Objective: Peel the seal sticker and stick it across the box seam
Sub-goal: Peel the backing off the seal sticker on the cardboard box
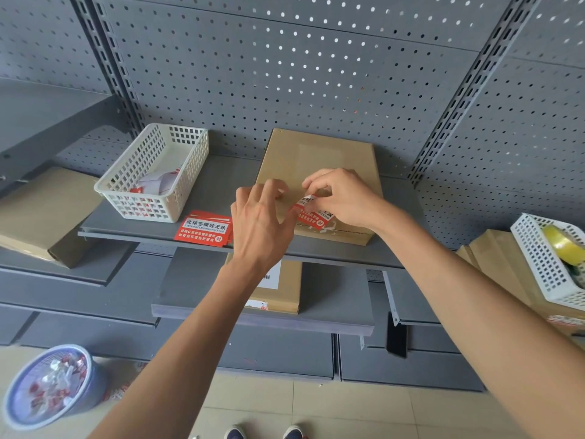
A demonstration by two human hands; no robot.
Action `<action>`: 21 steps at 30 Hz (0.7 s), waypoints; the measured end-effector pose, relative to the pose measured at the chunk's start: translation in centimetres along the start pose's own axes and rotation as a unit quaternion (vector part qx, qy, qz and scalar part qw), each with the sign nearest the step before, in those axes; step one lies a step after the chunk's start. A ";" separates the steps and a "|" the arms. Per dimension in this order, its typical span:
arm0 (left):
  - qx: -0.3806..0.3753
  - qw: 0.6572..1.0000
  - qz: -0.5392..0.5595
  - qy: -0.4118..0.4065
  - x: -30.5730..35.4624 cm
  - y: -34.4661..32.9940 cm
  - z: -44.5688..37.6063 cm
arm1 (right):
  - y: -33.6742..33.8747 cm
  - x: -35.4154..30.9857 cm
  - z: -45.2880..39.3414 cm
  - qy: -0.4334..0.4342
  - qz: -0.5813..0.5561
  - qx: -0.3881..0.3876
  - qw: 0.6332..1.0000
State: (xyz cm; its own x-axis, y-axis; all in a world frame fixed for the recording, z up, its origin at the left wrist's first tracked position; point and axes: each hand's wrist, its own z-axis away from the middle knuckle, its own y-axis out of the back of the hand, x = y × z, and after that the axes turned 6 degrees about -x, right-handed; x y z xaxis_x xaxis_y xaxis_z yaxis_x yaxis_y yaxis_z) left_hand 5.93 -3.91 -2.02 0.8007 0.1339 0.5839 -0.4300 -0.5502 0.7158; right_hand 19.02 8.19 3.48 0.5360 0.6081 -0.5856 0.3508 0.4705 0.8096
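A flat brown cardboard box (316,160) lies on a grey metal shelf (221,185). A red and white seal sticker (311,217) sits at the box's near edge, over the seam, between my hands. My right hand (345,198) pinches the sticker's upper edge with thumb and fingers. My left hand (262,217) hovers at the sticker's left end, fingers spread, thumb touching or close to the sticker. A small stack of red seal stickers (204,231) lies on the shelf left of the box.
A white plastic basket (155,172) with sticker scraps stands at the left of the shelf. Lower shelves hold more boxes (278,289). Another white basket (550,258) holding a tape roll is at the right. A blue bin (50,384) of scraps stands on the floor.
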 end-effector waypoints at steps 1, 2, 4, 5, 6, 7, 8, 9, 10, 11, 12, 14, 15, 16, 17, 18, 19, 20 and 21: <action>-0.007 1.000 -0.015 -0.002 0.2 0.0 -0.1 | 0.0 0.1 -0.1 0.003 0.004 0.001 1.000; -0.013 1.000 -0.029 -0.001 0.3 -0.1 -0.2 | 0.0 0.2 -0.2 0.004 0.003 0.002 1.000; -0.020 0.999 -0.042 0.003 0.7 -0.2 -0.3 | -0.1 0.4 -0.2 0.006 -0.004 0.005 1.000; -0.022 0.999 -0.045 0.004 0.9 -0.2 -0.3 | -0.1 0.5 -0.2 0.006 -0.007 0.006 1.000; -0.025 0.999 -0.045 0.005 1.1 -0.2 -0.3 | -0.2 0.4 -0.2 0.009 -0.008 0.007 1.000; -0.027 0.999 -0.043 0.007 1.2 -0.2 -0.3 | -0.2 0.4 -0.2 0.011 -0.009 0.007 1.000; -0.028 0.999 -0.041 0.009 1.2 -0.1 -0.4 | -0.3 0.5 -0.1 0.014 -0.014 0.007 1.000; -0.029 0.999 -0.038 0.011 1.2 -0.1 -0.4 | -0.3 0.6 0.0 0.015 -0.025 0.007 1.000; -0.030 0.999 -0.035 0.015 1.2 0.0 -0.4 | -0.3 0.8 0.2 0.012 -0.038 0.006 0.999; -0.032 0.999 -0.034 0.020 1.2 0.0 -0.5 | -0.4 1.0 0.6 0.008 -0.048 0.008 0.999; -0.034 0.999 -0.034 0.024 1.2 0.1 -0.5 | -0.5 1.4 1.0 0.005 -0.054 0.013 0.998; -0.037 0.998 -0.033 0.028 1.2 0.1 -0.5 | -0.9 1.9 1.8 0.006 -0.059 0.030 0.998; -0.038 0.998 -0.029 0.029 1.3 0.1 -0.6 | -1.1 2.1 2.0 0.008 -0.060 0.038 0.997; -0.039 0.998 -0.026 0.029 1.3 0.2 -0.6 | -1.3 2.1 2.2 0.012 -0.060 0.044 0.997; -0.039 0.999 -0.022 0.031 1.3 0.2 -0.6 | -1.4 2.2 2.3 0.015 -0.061 0.050 0.997; -0.041 0.998 -0.020 0.032 1.3 0.3 -0.7 | -1.5 2.2 2.3 0.017 -0.072 0.053 0.996; -0.043 0.998 -0.019 0.034 1.2 0.3 -0.7 | -1.4 2.3 2.2 0.017 -0.094 0.057 0.994; -0.044 0.998 -0.019 0.035 1.2 0.3 -0.8 | -1.2 2.6 2.2 0.016 -0.117 0.056 0.991; -0.045 0.998 -0.018 0.035 1.2 0.3 -0.8 | -1.1 2.9 2.1 0.013 -0.125 0.052 0.991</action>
State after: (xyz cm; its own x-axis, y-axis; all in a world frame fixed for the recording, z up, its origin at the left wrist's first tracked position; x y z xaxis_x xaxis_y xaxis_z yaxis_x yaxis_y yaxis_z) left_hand 6.45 -3.31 -0.76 0.7867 0.2118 0.5799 -0.4390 -0.4686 0.7666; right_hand 21.84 8.10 1.00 0.4033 0.4981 -0.7676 0.5471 0.5412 0.6386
